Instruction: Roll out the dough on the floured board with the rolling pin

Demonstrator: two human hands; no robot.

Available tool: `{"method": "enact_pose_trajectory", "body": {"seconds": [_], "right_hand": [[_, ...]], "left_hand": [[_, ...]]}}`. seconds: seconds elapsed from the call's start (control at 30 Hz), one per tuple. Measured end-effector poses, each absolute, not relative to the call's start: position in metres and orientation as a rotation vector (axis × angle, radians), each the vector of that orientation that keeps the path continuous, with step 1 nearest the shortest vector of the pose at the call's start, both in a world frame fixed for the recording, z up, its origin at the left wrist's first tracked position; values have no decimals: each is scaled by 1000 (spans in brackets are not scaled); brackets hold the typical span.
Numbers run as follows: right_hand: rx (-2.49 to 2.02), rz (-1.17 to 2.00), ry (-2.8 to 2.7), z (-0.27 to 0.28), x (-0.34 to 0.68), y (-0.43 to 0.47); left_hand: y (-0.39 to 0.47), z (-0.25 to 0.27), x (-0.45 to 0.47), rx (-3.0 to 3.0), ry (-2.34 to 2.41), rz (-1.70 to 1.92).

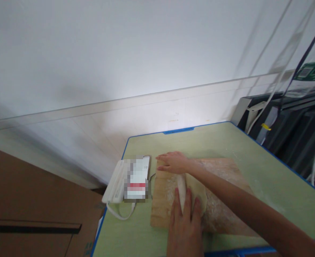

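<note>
A pale, flour-dusted rolling pin (182, 191) lies lengthwise over a flat round of dough (197, 189). Both are on a wooden board (159, 214) dusted with flour. From the bottom edge comes my left hand (185, 225), its fingers stretched out and spread over the near part of the pin and the dough. My right hand (174, 162) reaches across from the right. Its palm lies over the pin's far end and its fingers point left, straight and slightly apart. The pin's two ends are hidden under the hands, and my right forearm covers part of the board.
Left of the board lie a phone (138, 178), partly pixelated, and a white device (116, 184) with a strap. The green table (202, 141) has a blue edge and stands by a white wall. Dark panels (293, 125) lean at right; brown cardboard (39, 200) is at left.
</note>
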State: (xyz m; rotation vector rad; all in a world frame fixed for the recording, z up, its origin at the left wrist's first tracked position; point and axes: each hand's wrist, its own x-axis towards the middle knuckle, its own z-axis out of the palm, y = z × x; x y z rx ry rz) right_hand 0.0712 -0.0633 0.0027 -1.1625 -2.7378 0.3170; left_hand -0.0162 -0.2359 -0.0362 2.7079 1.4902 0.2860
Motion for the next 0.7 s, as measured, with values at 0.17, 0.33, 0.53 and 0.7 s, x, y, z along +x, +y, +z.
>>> {"method": "enact_pose_trajectory", "body": {"seconds": [0.17,0.33,0.53,0.7], "right_hand": [[-1179,292,-2729,1,62,-63],[-1108,262,-2761,-2,50,-63],[-1047,205,-2797,-5,45,-63],[-1105,137,-2779,-4,49,-69]], "left_hand": [[-236,-41,-25,2680,1486,313],[-235,-44,-36,2659,1526,334],[-237,-40,-36,2596,1502,394],[-241,-38,-34,2514,1501,461]]}}
